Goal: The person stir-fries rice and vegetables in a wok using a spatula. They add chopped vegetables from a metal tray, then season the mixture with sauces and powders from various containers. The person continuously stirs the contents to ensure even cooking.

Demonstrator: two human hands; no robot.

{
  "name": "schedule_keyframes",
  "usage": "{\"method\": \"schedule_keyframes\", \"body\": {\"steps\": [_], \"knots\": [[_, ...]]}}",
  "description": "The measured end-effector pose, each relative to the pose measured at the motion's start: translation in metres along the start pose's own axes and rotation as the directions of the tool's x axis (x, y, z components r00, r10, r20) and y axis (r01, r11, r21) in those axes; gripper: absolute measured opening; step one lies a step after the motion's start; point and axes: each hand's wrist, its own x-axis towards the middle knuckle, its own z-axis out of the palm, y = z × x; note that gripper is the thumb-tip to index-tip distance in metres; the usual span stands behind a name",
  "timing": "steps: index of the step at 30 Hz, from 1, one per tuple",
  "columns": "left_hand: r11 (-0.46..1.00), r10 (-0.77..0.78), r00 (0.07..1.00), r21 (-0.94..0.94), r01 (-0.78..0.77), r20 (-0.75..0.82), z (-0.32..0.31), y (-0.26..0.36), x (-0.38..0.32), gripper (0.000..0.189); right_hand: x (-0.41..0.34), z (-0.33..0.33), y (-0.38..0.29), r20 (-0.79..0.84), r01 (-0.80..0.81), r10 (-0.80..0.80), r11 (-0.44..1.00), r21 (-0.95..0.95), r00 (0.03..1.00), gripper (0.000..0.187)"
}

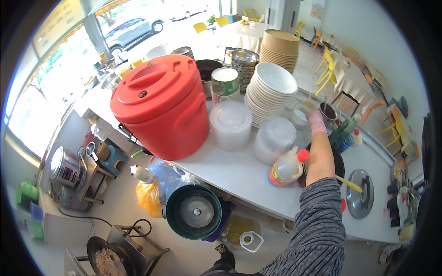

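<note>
My right hand (316,122), in a thin pink glove, reaches over the white counter (228,176) to a group of small containers at its far side. Its fingertips are hidden, so a grip cannot be made out. Just right of it stands a metal cup (327,111) with dark contents and a utensil. To its left is a small clear container (299,118). Beneath my forearm sits a dark pan (337,160), partly covered, with a yellow-handled utensil (350,183) across its rim. A red-capped plastic jug (284,169) stands beside the pan. My left hand is out of view.
A large red lidded insulated barrel (162,114), stacked white bowls (269,96) and clear plastic tubs (230,126) crowd the counter. A glass lid (357,203) lies rightward. Below stand a dark green bucket (193,211) and a wok (100,248) holding food on a metal stand.
</note>
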Motion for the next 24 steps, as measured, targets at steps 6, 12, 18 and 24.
{"method": "schedule_keyframes", "body": {"steps": [6, 12, 18, 24], "knots": [[0.994, 0.109, 0.993, -0.017, -0.11, -0.046, 0.008, 0.016, -0.021, 0.032, 0.053, 0.044, 0.028, 0.076, 0.278, -0.267, 0.913, -0.3, 0.961, 0.02], [0.986, 0.167, 0.976, 0.032, -0.164, -0.137, 0.033, 0.042, -0.028, 0.029, 0.039, 0.002, 0.069, 0.008, 0.207, -0.21, 0.954, -0.215, 0.978, 0.022], [0.913, 0.393, 0.915, 0.078, -0.401, 0.095, 0.095, 0.152, -0.062, 0.044, -0.08, -0.15, 0.069, -0.073, 0.294, -0.287, 0.949, 0.116, 0.955, 0.029], [0.734, 0.677, 0.549, -0.503, -0.457, 0.49, 0.161, 0.283, -0.147, 0.087, -0.292, -0.249, -0.031, -0.048, 0.497, -0.524, 0.769, 0.401, 0.85, 0.037]]}}
